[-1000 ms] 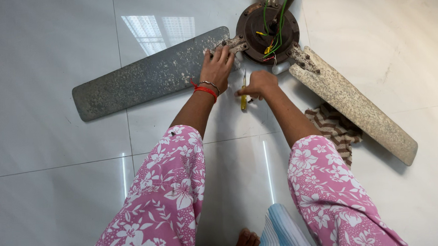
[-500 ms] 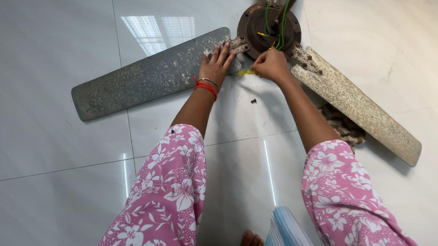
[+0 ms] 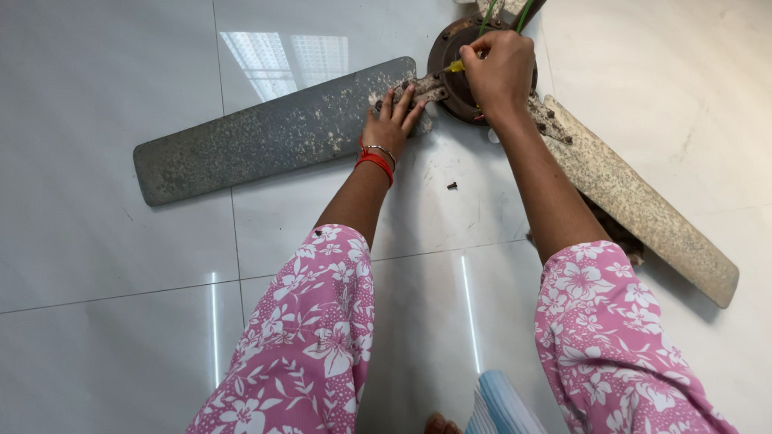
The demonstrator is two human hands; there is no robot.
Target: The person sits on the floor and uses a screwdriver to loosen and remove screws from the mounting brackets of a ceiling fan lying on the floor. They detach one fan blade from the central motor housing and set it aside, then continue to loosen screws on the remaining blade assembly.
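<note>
Two blades are in full view in the head view, both joined to the fan hub at the top centre of the frame: the left blade stretches toward the upper left over the floor, and the right blade runs down to the right edge. The left hand lies flat, fingers spread, pressing the left blade's bracket beside the hub. The right hand is closed around a yellow-handled tool, apparently a screwdriver, its tip at the hub rim near that bracket. One small dark piece, perhaps a loose screw, lies on the floor between the arms. Judging from this, the work on the bracket's fasteners is under way: at most one is out, and both blades remain attached. Green wires rise from the hub.
</note>
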